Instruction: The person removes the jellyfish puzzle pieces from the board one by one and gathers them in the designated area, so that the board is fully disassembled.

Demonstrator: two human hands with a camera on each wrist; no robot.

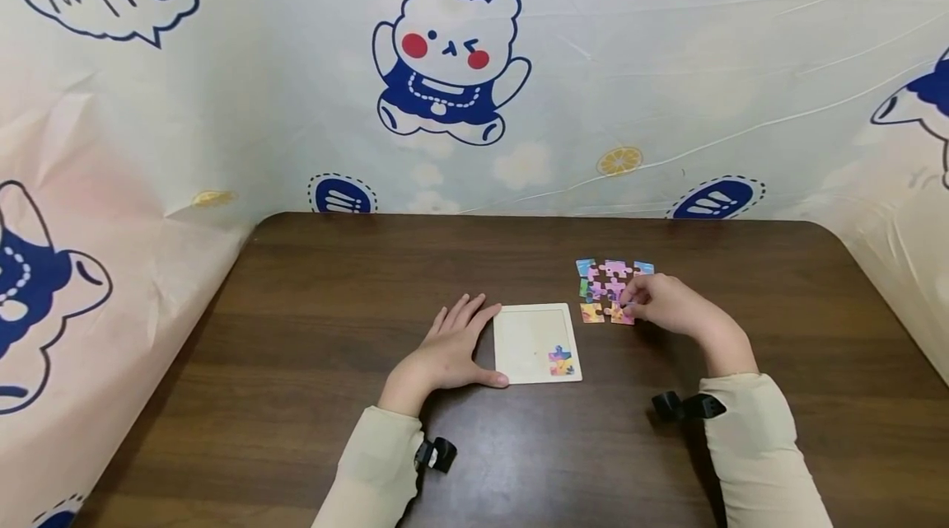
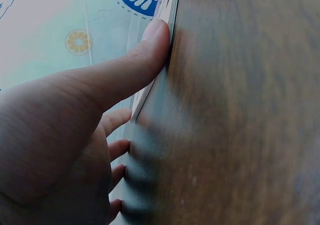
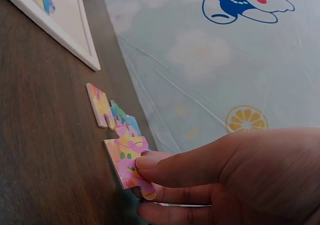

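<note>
A square pale puzzle tray (image 1: 522, 347) lies on the table, with a few joined pieces (image 1: 561, 361) in its lower right corner. At its left side rests my left hand (image 1: 448, 351), fingers spread, thumb touching the near left corner and index finger by the far one. To the right of the tray, my right hand (image 1: 670, 310) pinches a yellow-and-pink puzzle piece (image 3: 127, 157) between thumb and fingers. Other loose pieces (image 1: 591, 313) lie beside it in rough rows; the hand covers some. Whether the pinched piece is off the table I cannot tell.
The brown wooden table (image 1: 334, 281) has rounded far corners. A printed cloth (image 1: 593, 83) with cartoon bears stands behind it and along both sides. Black straps with small devices (image 1: 442, 455) sit at both wrists.
</note>
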